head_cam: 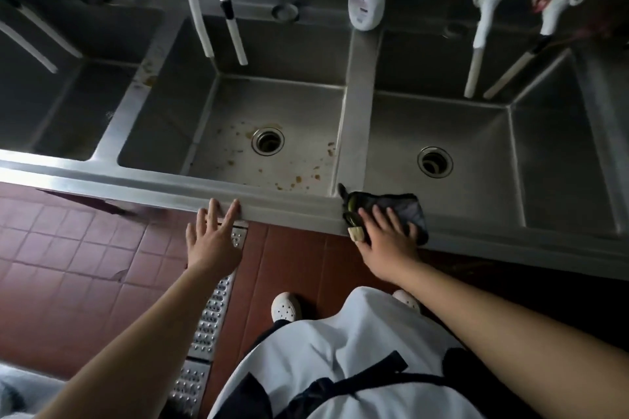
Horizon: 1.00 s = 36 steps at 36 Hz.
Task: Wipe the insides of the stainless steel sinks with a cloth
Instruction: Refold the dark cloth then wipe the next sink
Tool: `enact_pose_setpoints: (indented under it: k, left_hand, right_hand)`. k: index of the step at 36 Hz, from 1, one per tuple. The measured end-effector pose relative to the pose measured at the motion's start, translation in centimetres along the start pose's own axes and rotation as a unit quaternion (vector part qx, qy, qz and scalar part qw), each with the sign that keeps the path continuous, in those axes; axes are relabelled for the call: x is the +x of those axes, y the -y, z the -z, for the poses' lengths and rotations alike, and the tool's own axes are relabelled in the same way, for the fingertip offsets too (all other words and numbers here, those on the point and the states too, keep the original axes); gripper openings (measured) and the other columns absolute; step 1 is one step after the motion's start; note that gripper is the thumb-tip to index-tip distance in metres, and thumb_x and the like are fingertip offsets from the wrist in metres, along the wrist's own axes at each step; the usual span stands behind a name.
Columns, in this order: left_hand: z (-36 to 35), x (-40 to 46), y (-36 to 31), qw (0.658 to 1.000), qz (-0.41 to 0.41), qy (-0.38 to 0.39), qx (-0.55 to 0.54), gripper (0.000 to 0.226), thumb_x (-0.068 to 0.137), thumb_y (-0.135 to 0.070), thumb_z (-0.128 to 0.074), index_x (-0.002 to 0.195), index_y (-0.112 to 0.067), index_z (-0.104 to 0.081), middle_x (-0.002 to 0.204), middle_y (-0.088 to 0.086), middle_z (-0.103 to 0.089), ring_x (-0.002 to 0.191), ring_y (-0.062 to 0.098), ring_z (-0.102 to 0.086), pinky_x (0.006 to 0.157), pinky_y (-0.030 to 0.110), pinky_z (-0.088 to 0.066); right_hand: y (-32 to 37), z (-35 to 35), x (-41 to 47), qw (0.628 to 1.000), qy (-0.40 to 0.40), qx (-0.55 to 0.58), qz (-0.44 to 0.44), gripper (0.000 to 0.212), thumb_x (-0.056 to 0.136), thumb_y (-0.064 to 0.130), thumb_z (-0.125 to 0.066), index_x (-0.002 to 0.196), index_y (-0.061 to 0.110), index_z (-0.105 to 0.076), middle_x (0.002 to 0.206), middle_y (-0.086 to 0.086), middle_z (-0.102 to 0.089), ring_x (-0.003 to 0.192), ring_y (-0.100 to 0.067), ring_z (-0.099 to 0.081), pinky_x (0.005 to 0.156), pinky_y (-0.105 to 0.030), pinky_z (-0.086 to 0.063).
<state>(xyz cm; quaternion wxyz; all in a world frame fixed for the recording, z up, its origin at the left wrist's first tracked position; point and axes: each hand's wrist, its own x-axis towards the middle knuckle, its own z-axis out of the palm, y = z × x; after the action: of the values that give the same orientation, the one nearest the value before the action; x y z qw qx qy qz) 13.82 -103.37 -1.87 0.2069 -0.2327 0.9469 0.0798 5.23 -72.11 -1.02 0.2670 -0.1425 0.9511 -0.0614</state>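
Cloth pinned on the front rim, ready to go into a basin.

The right hand lies flat with spread fingers on the dark cloth, which is draped over the sink rim at 5 o'clock of the middle sink, probably to gather it up. The left hand, open and holding nothing, has its fingertips on the rim, likely as a brace. Brown specks dot the middle basin; the right sink looks cleaner.

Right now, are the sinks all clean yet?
Not yet. Nothing looks wiped: the middle sink has brown spots around its drain. The right hand lies on the dark cloth on the front rim; the left hand touches the rim. All wiping remains.
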Motion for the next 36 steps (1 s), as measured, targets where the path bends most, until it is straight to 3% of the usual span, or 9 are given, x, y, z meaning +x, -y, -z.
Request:
enact_pose_setpoints:
  k: [4, 9, 12, 16, 21, 26, 30, 36]
  left_hand:
    - [-0.2, 0.1, 0.6, 0.999, -0.026, 0.003, -0.028, 0.109, 0.083, -0.022, -0.066, 0.152, -0.046, 0.014, 0.163, 0.006, 0.022, 0.150, 0.030, 0.018, 0.123, 0.050, -0.003]
    - [0.5, 0.7, 1.6, 0.998, -0.048, 0.005, -0.028, 0.098, 0.083, -0.030, -0.063, 0.153, -0.048, 0.003, 0.165, 0.007, 0.006, 0.151, 0.033, 0.005, 0.122, 0.049, -0.007]
    - [1.1, 1.2, 1.8, 0.998, -0.059, -0.001, -0.011, 0.091, 0.082, -0.035, -0.063, 0.153, -0.045, -0.007, 0.163, 0.009, -0.005, 0.150, 0.034, -0.001, 0.121, 0.052, -0.001]
    - [1.8, 2.2, 1.1, 0.994, -0.092, -0.020, -0.047, 0.066, 0.093, -0.048, -0.047, 0.152, -0.043, -0.019, 0.166, 0.003, -0.006, 0.152, 0.029, 0.009, 0.119, 0.058, 0.009]
    - [2.6, 4.8, -0.6, 0.990, -0.123, 0.023, -0.059, 0.063, 0.096, -0.061, -0.028, 0.153, -0.046, -0.006, 0.166, 0.000, 0.010, 0.150, 0.029, 0.020, 0.115, 0.057, 0.014]
    - [3.3, 8.4, -0.8, 0.990, -0.121, 0.072, -0.002, 0.063, 0.095, -0.062, -0.030, 0.153, -0.043, -0.014, 0.166, 0.001, -0.007, 0.152, 0.030, 0.008, 0.117, 0.061, 0.008]
    - [3.9, 10.4, -1.1, 0.988, -0.117, 0.091, 0.036, 0.062, 0.095, -0.065, -0.023, 0.152, -0.042, -0.025, 0.162, -0.005, -0.024, 0.152, 0.027, -0.005, 0.116, 0.063, 0.006]
    - [5.1, 12.3, 0.6, 0.970, -0.156, 0.149, 0.109, 0.047, 0.098, -0.054, -0.032, 0.143, -0.041, -0.041, 0.157, -0.014, -0.029, 0.150, 0.020, -0.017, 0.116, 0.066, -0.004]
  right_hand:
    - [6.5, -0.5, 1.8, 1.000, 0.002, 0.025, -0.014, 0.057, 0.101, 0.053, -0.023, 0.155, 0.039, -0.012, 0.166, 0.006, -0.002, 0.152, -0.021, 0.003, 0.116, -0.057, -0.004]
    - [10.6, -0.9, 2.8, 1.000, 0.011, 0.028, -0.003, 0.057, 0.100, 0.053, -0.028, 0.154, 0.042, -0.013, 0.166, 0.007, 0.000, 0.152, -0.020, 0.006, 0.118, -0.056, -0.001]
    - [10.6, -0.8, 2.6, 1.000, 0.002, 0.023, -0.003, 0.058, 0.099, 0.055, -0.034, 0.153, 0.045, -0.015, 0.166, 0.006, -0.003, 0.152, -0.021, 0.003, 0.118, -0.057, -0.003]
    - [10.4, -1.2, 1.7, 0.998, -0.008, 0.008, -0.060, 0.057, 0.098, 0.061, -0.026, 0.151, 0.052, -0.009, 0.166, 0.003, 0.000, 0.152, -0.028, 0.006, 0.117, -0.057, -0.001]
    - [10.5, -1.3, 1.8, 0.994, 0.002, 0.014, -0.110, 0.057, 0.097, 0.064, -0.022, 0.150, 0.054, -0.004, 0.166, 0.003, 0.006, 0.151, -0.028, 0.011, 0.117, -0.058, 0.003]
    - [9.3, -0.4, 4.2, 0.994, 0.026, 0.013, -0.105, 0.058, 0.096, 0.063, -0.025, 0.149, 0.056, -0.001, 0.165, 0.005, 0.013, 0.151, -0.027, 0.015, 0.117, -0.056, 0.003]
    - [7.6, 1.6, 8.7, 0.995, 0.019, 0.001, -0.098, 0.058, 0.097, 0.061, -0.028, 0.151, 0.051, -0.011, 0.164, 0.007, 0.019, 0.149, -0.027, 0.021, 0.117, -0.057, 0.002]
    - [5.4, 7.6, 19.7, 0.996, -0.005, 0.006, -0.084, 0.059, 0.097, 0.064, -0.026, 0.152, 0.047, -0.015, 0.165, 0.005, 0.014, 0.149, -0.029, 0.020, 0.118, -0.058, 0.001]
